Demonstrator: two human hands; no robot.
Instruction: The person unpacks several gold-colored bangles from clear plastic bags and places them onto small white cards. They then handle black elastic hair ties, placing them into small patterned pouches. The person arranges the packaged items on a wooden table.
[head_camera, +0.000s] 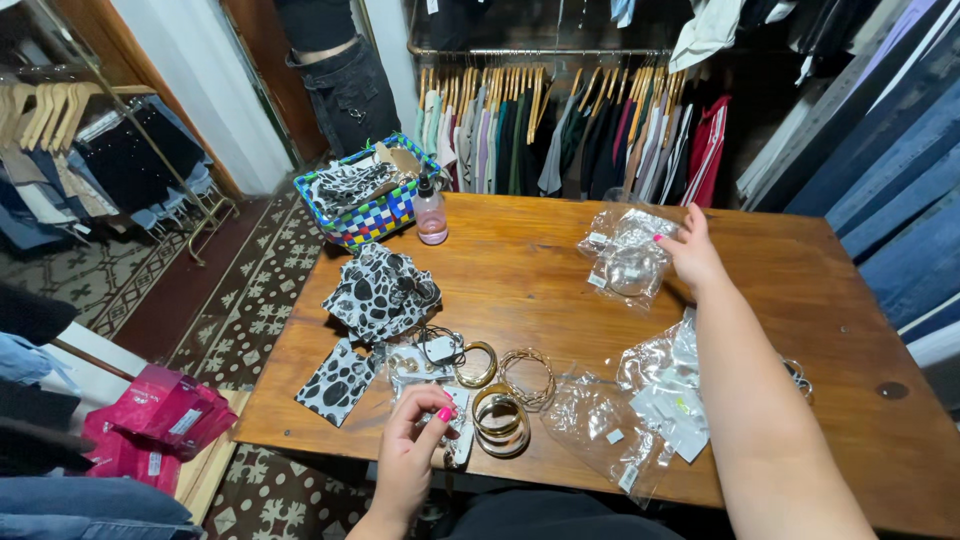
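Clear plastic bags (628, 255) are lying at the far middle of the wooden surface (800, 300), each bearing a small white label, and the right hand (690, 252) is touching their right edge. More clear bags (665, 385) with white labels are lying near the front edge, one empty bag (600, 430) spreading flat beside them. A small white card pack (455, 425) is sitting under the left hand (410, 450). Pink packets (165, 415) with white stickers are piling up on a low shelf left of the surface. A pink bottle (431, 212) with a label is standing beside a chequered basket (360, 210).
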